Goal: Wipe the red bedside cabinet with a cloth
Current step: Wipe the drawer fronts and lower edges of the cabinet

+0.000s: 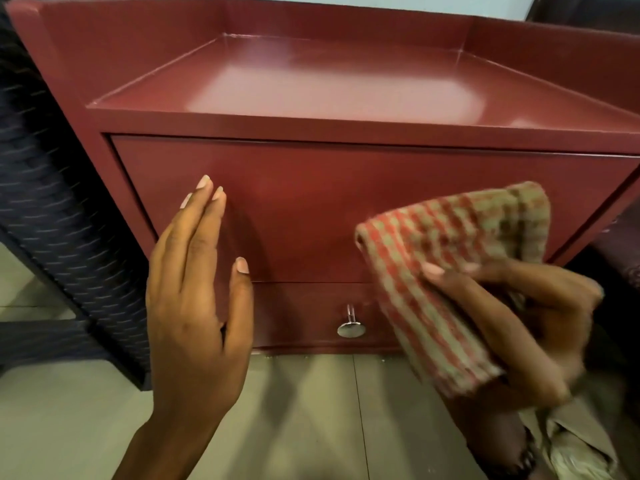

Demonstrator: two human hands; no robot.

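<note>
The red bedside cabinet (311,209) fills the view, with a glossy top tray walled on three sides and a flat front panel. A lower drawer carries a round metal knob (350,329). My right hand (519,323) grips a folded red-and-beige checked cloth (446,271) in front of the right part of the front panel; whether the cloth touches the panel is unclear. My left hand (197,299) is held flat with fingers together, empty, in front of the left part of the panel.
A dark woven piece of furniture (52,202) stands tight against the cabinet's left side. Pale floor tiles (311,410) lie below. Beige fabric (571,445) and a dark shape sit at the lower right. Something dark stands beside the cabinet's right edge.
</note>
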